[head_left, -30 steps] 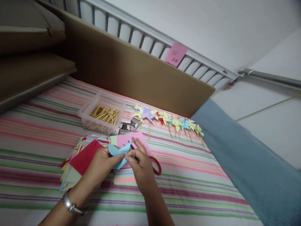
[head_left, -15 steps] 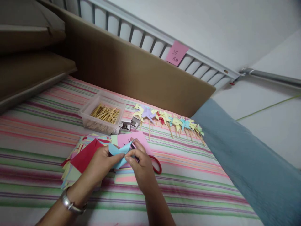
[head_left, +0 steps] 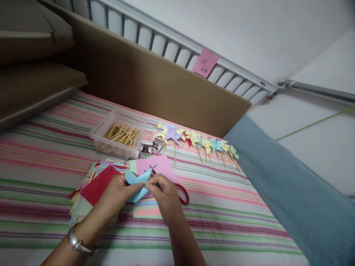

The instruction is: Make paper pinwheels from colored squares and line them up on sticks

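Observation:
My left hand [head_left: 119,190] is closed on a sheet of light blue paper [head_left: 137,179] that curls up into a pinwheel shape. At its middle, the thumb and forefinger of my right hand [head_left: 163,192] pinch together; a tiny part between the fingertips is too small to make out. Below the blue paper lie pink sheets [head_left: 166,168] and a pair of scissors with red handles [head_left: 183,194], partly hidden by my right hand. A red square of paper [head_left: 97,184] tops a loose pile of coloured paper [head_left: 76,207] beside my left hand.
A clear plastic box [head_left: 95,138] of thin wooden sticks [head_left: 122,135] stands behind the paper. Small open boxes [head_left: 146,148] hold dark metal bits. Finished pinwheels [head_left: 206,144] line up along a cardboard panel [head_left: 155,85]. Cardboard boxes [head_left: 36,85] are stacked at left.
My right hand's raised fingers have come down and curled in, while its thumb and forefinger still pinch at the blue paper's middle. The whole view has shifted slightly.

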The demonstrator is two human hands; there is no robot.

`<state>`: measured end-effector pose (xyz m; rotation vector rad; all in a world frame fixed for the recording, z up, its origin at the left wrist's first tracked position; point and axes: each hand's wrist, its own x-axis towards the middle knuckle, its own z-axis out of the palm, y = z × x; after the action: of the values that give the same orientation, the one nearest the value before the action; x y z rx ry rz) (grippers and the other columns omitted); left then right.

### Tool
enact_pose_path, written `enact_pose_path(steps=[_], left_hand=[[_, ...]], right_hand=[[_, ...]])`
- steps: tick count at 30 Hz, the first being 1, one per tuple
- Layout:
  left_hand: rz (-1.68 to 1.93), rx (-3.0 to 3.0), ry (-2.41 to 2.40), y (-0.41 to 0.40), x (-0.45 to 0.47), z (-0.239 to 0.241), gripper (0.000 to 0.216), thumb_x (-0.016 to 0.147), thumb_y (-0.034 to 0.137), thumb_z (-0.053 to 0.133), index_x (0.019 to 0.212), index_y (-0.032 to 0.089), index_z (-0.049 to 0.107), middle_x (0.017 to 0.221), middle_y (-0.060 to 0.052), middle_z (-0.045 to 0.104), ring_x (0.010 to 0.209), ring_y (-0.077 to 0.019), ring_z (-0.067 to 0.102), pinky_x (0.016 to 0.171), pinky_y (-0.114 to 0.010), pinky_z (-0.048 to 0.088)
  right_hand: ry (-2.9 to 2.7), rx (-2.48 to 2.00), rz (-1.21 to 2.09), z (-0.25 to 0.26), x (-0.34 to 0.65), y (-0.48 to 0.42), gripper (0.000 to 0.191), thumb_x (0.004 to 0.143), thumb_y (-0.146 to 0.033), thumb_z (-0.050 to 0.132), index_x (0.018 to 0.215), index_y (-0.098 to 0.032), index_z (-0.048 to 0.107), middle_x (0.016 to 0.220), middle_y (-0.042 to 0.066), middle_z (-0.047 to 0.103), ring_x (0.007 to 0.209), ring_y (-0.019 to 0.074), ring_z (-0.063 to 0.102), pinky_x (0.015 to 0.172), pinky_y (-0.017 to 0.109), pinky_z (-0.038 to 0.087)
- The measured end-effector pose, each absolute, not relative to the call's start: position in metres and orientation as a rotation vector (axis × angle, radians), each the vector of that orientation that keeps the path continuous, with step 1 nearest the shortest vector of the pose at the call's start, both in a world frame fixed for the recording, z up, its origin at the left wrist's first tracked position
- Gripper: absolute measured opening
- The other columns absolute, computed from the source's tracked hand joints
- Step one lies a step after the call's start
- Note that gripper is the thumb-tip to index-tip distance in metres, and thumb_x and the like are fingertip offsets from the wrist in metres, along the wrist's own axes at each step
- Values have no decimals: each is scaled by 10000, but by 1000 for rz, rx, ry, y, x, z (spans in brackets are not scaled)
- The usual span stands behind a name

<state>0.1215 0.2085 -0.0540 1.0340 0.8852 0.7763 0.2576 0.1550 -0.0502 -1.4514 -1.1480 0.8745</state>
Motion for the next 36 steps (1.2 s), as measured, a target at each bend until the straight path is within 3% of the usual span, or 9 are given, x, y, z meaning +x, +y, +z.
enact_pose_path(steps=[5,15,20,28,36], left_hand=[[774,977,880,209,123,-68,182,612,302,742,672,149,666,591,11,634,545,-129,518,534,-227,390],[800,905,880,208,127,-68,181,552,243,776,655,169,647,599,23,647,573,-141,557,577,-237,430],[756,882,894,207,128,-68,205,546,292,779,612,166,631,562,18,633,543,-141,548,543,-237,408],[683,893,833,205,126,-66,168,585,283,779,610,170,657,511,38,602,468,-93,477,463,-197,335],[679,888,804,206,125,-69,123,597,251,782,624,173,692,593,15,669,561,-127,563,556,-221,415]], right_hand=[[-1109,-1463,912,-55,260,157,39,676,-208,630,651,-180,621,668,-10,572,698,158,527,712,282,410],[-996,-1531,995,-53,259,158,81,620,-238,631,595,-168,599,590,-5,564,579,146,502,570,265,401],[-931,-1521,1068,-57,261,160,111,601,-265,647,604,-167,596,539,-13,557,520,140,502,521,260,408],[-866,-1435,1099,-55,263,155,136,615,-272,681,612,-168,593,548,-34,556,519,121,513,527,245,443],[-896,-1415,1110,-58,266,156,112,615,-257,686,613,-168,619,568,-26,567,544,121,506,542,241,436]])
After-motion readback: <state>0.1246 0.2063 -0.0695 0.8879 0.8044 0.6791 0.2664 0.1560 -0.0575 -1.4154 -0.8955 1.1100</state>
